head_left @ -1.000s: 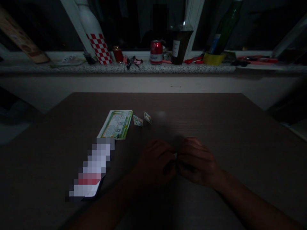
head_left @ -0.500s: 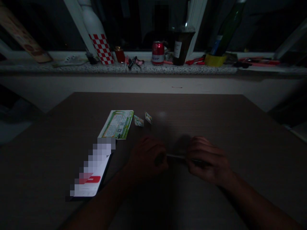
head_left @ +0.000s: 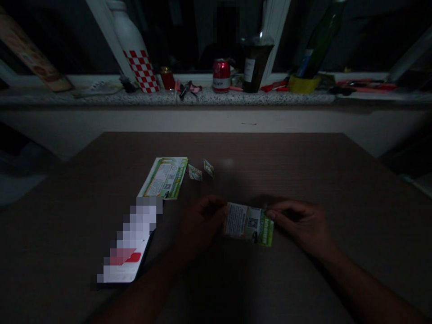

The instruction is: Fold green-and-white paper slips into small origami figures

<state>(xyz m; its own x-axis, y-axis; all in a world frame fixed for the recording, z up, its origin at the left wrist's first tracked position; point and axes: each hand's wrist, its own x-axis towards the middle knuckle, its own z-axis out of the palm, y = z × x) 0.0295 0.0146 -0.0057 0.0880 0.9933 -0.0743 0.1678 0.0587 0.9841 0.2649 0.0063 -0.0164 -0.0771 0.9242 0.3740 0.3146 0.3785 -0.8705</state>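
Observation:
Between my two hands is a printed green-and-white paper leaflet (head_left: 249,224), its text and a QR code facing me. My left hand (head_left: 204,220) pinches its left edge, while my right hand (head_left: 300,222) grips the upper right corner between thumb and fingers. Beyond my left hand lie two small folded paper pieces (head_left: 195,173) with similar print. A stack of like leaflets (head_left: 162,177) rests to their left. Nearer me, a phone (head_left: 126,265) with a lit screen lies on the table, partly blurred out.
The dark wooden table (head_left: 286,157) meets a white wall below a granite windowsill (head_left: 209,96). Along the sill stand a red-and-white checked bottle (head_left: 143,67), a small jar (head_left: 167,79), a red can (head_left: 221,75), a plastic cup (head_left: 254,67) and a green bottle (head_left: 317,45) beside yellow tape (head_left: 303,84).
The leaflet, seen edge-on before as a thin line between my hands, now shows its printed face. My fingers have shifted from curled-over grips to pinches at its edges.

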